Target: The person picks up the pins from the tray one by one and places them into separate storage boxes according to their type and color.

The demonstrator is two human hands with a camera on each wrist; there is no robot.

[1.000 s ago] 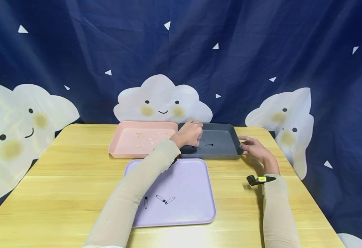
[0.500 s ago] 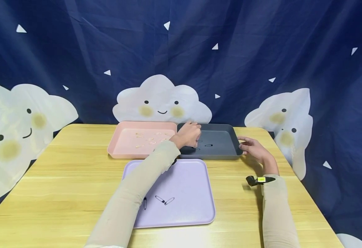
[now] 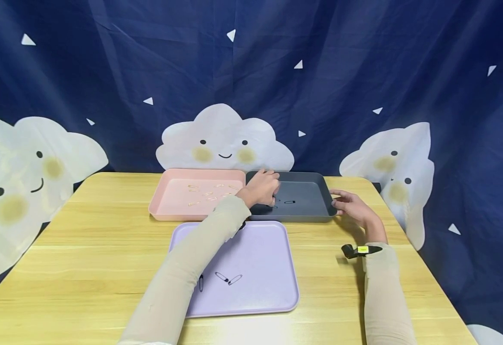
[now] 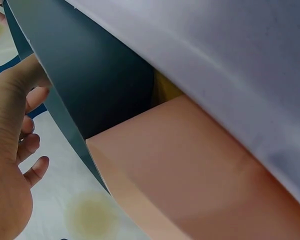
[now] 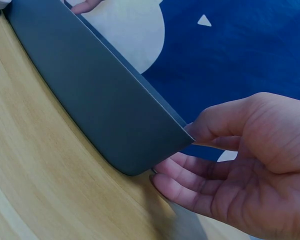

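Observation:
My left hand [image 3: 263, 187] reaches into the dark grey tray [image 3: 305, 189], fingers curled downward. In the left wrist view the thumb of that left hand [image 4: 12, 115] goes behind the tray's wall, so I cannot tell what the fingertips hold. Close by on the tray floor lie a few black safety pins [image 3: 290, 202]. At the opposite end, my right hand [image 3: 355, 208] grips the tray's right side. The right wrist view shows the right hand [image 5: 240, 160] with its thumb at the rim corner and curled fingers against the outer wall.
A pink tray [image 3: 158, 203] with several gold safety pins [image 3: 193, 186] adjoins the grey one on the left. In front lies a lilac tray [image 3: 268, 258], with black safety pins [image 3: 235, 279] on it, partly under my left forearm. A patterned blue curtain [image 3: 329, 86] hangs behind the table.
Both hands stay nearly where they were; my left hand has shifted very slightly left over the grey tray. The right hand keeps its hold on the tray's side.

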